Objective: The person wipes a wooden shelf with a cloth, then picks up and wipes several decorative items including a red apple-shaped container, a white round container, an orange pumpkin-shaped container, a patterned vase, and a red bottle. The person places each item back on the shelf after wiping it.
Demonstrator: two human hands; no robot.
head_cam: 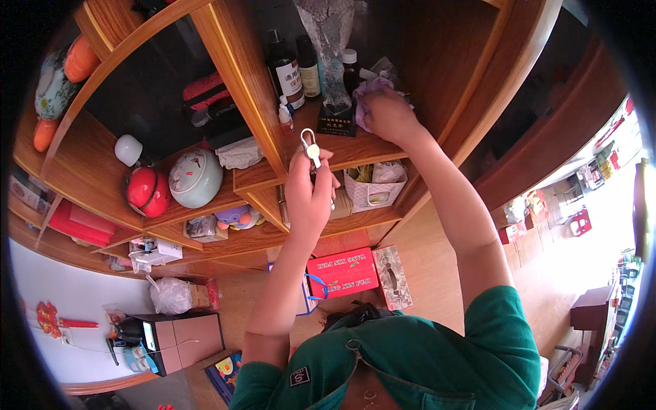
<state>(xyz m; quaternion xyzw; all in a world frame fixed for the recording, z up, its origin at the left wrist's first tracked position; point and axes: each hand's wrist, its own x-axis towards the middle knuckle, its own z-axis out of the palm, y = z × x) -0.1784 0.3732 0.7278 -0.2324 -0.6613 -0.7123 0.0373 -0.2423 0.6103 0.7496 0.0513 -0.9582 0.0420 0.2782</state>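
Observation:
My left hand is raised in front of the shelf, fingers curled around a small metal key-ring clip with a pale yellow disc. Its loop sticks up past my fingertips; the rest is hidden in the palm. My right hand grips a crumpled purple cloth on the upper wooden shelf. Just left of the cloth stands a clear crystal trophy on a black base bearing writing. Behind and beside it are a dark pump bottle, a white-capped bottle and small dropper bottles.
A white paper bag fills part of the lower compartment. To the left, shelves hold a lidded ceramic jar, a red round object and a plush toy. Red cartons and a patterned box stand on the floor below.

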